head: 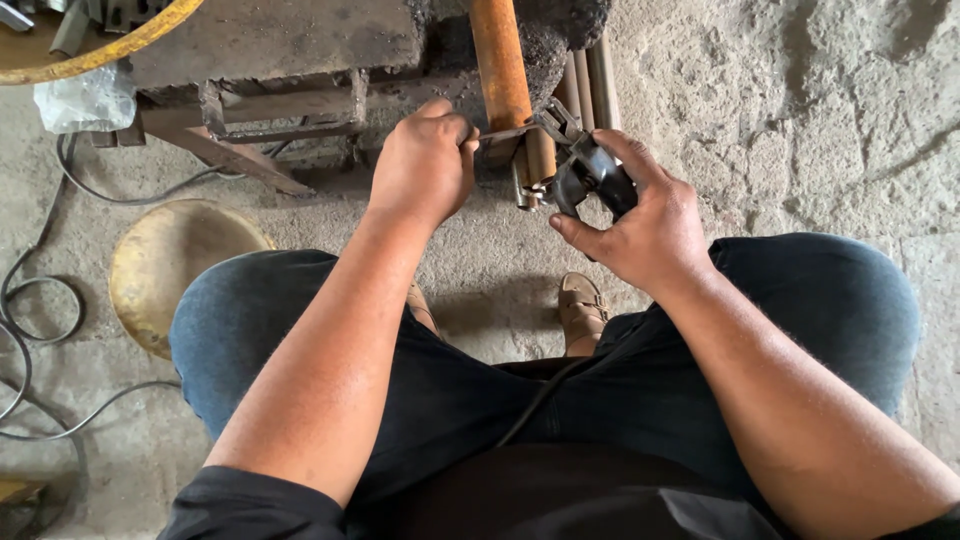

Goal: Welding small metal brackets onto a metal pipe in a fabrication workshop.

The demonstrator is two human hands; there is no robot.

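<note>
The right hand [650, 225] grips a black electrode holder [590, 175], its jaws clamping what looks like a thin welding rod [505, 132]; the left hand [425, 165] pinches the rod's other end beside the rusty pipe [500, 60].

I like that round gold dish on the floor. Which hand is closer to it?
Left. The left hand is up and right of the dish; the right hand, holding a black tool, is farther right.
</note>
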